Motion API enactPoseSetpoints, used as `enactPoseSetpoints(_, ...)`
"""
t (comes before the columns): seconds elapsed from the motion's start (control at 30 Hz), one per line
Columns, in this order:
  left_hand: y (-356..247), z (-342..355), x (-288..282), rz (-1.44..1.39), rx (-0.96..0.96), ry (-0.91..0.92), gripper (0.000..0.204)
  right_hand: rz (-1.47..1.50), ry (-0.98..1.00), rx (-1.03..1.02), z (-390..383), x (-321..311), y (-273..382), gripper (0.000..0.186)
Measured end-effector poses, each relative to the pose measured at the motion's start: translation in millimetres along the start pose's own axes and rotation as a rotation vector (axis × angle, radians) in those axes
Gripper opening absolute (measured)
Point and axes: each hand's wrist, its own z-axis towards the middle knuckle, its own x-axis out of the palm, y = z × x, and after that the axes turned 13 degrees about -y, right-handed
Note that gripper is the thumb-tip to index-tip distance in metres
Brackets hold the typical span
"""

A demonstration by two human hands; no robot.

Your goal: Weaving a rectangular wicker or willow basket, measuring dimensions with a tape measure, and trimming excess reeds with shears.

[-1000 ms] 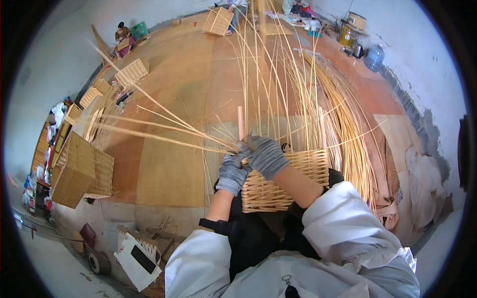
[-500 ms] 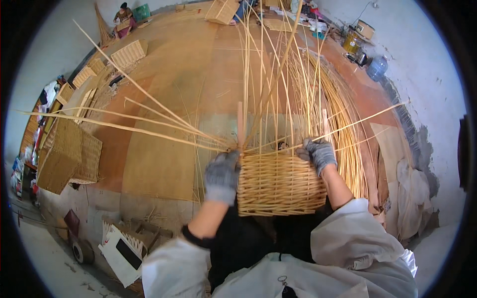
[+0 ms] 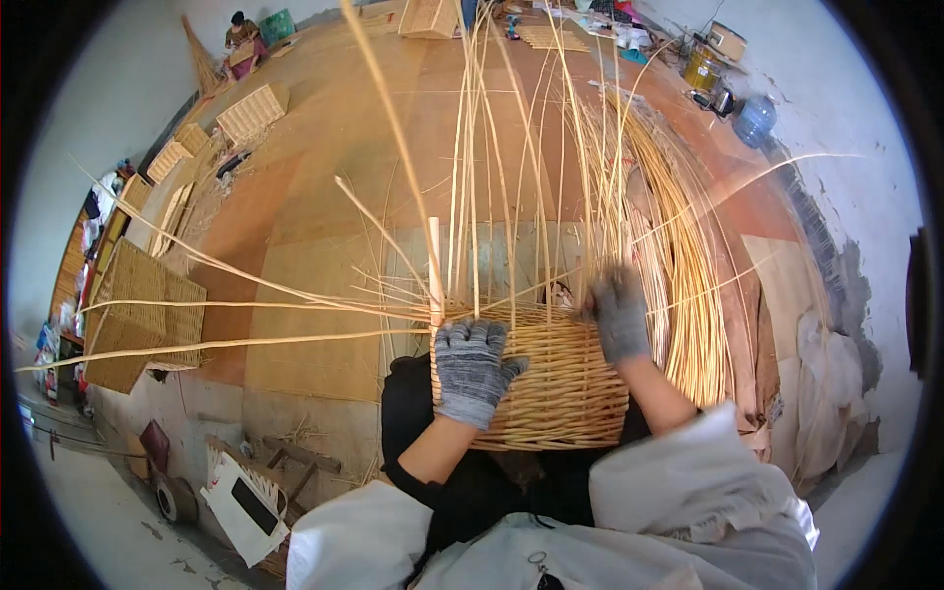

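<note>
A partly woven wicker basket (image 3: 556, 393) rests at my lap, its near wall facing me and long upright rods standing along its rim. My left hand (image 3: 470, 376), in a grey knitted glove, lies against the left part of this wall, fingertips at the rim and thumb spread to the right. Beside it a thick peeled stake (image 3: 435, 261) stands at the left corner, where several loose rods (image 3: 265, 346) stick out leftward. My right hand (image 3: 618, 315), gloved too, is at the right end of the rim among the rods; motion smears its fingers.
A bundle of long willow rods (image 3: 693, 285) lies on the floor at the right. Finished-looking baskets (image 3: 177, 315) stand at the left, near a white board (image 3: 246, 511). Another person (image 3: 244, 44) sits far left. A blue water jug (image 3: 755, 120) stands by the right wall.
My left hand has moved from the left corner onto the near wall, its fingers spreading flat. My right hand has lifted and turned at the rim. The basket has shifted slightly left and nearer.
</note>
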Motion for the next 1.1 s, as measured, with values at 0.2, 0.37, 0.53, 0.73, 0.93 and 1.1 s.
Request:
enactPoseSetpoints(0.2,-10,96,35,-0.198,-0.469,0.445,0.032,0.390,-0.097,0.342,-43,-42,-18,0.020)
enactPoseSetpoints(0.37,-19,131,20,0.029,-0.281,0.757,0.047,0.059,-0.044,0.100,-47,-63,7,0.019)
enactPoseSetpoints(0.53,-76,48,6,0.040,0.176,0.154,0.074,0.147,0.073,0.281,13,-75,24,0.024)
enactPoseSetpoints(0.73,-91,36,35,0.104,-0.156,0.323,0.080,-0.108,-0.174,-0.203,43,-75,-4,0.027)
enactPoseSetpoints(0.93,-67,8,16,0.012,0.006,0.045,0.061,0.174,-0.217,0.225,-51,-157,-3,0.034)
enactPoseSetpoints(1.1,20,-20,5,-0.900,-0.759,-0.311,0.038,-0.561,0.137,0.070,-71,-30,76,0.029)
